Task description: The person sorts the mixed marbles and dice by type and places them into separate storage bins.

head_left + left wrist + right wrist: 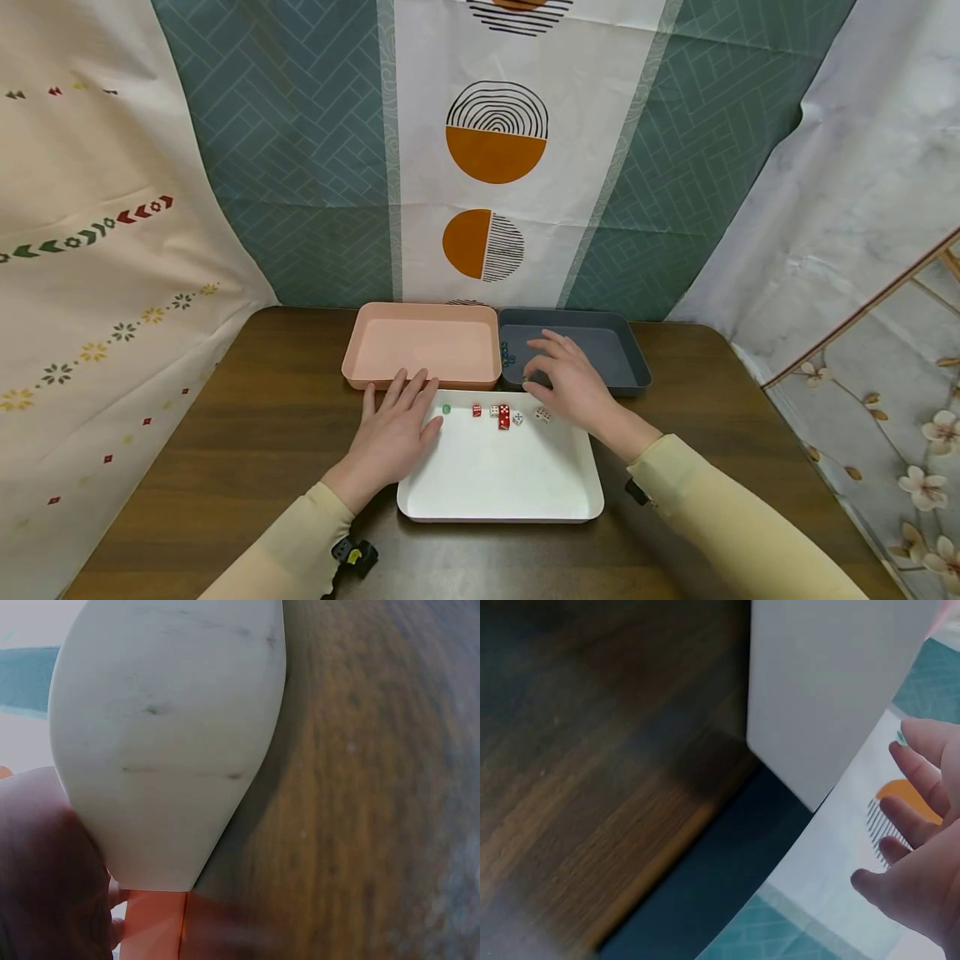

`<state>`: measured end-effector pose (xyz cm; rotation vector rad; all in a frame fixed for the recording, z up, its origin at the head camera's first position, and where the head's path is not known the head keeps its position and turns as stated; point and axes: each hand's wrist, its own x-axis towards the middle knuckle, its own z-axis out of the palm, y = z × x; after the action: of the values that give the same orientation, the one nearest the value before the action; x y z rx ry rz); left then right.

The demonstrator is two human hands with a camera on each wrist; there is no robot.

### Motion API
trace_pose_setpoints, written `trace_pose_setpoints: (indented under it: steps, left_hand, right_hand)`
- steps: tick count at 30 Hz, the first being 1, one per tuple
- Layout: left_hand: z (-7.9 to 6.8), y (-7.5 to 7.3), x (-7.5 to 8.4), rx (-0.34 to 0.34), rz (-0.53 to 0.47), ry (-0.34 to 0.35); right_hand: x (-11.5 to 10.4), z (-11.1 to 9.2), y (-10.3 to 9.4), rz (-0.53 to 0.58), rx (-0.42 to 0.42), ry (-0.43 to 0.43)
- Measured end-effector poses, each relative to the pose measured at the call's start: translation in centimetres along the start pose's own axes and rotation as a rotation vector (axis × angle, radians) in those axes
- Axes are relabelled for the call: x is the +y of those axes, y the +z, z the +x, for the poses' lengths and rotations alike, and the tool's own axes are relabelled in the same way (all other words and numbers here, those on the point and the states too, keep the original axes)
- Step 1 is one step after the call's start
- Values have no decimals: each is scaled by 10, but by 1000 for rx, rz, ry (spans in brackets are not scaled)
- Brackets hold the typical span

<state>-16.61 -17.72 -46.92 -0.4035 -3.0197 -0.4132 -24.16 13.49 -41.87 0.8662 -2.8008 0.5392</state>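
Note:
My right hand pinches a small green die between thumb and index finger, above the near edge of the dark blue tray. The other fingers of that hand are spread. My left hand lies flat over the left edge of the white tray, fingers apart and holding nothing. Along the far side of the white tray are a green die, a red die, a white die, more red dice and several white dice. Small dark green dice sit in the dark tray's left part.
A pink tray stands behind the white tray, left of the dark one and against it. All three trays are on a brown wooden table. Patterned cloths hang behind and at both sides.

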Motion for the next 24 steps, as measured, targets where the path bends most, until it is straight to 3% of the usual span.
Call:
trace_pose_setpoints:
  steps: [15, 24]
  left_hand:
    - [-1, -2, 1, -6, 9, 0]
    - [-3, -3, 2, 8, 3, -4]
  right_hand:
    - [24, 12, 4, -78, 3, 71]
    - [31, 23, 9, -123, -41, 118]
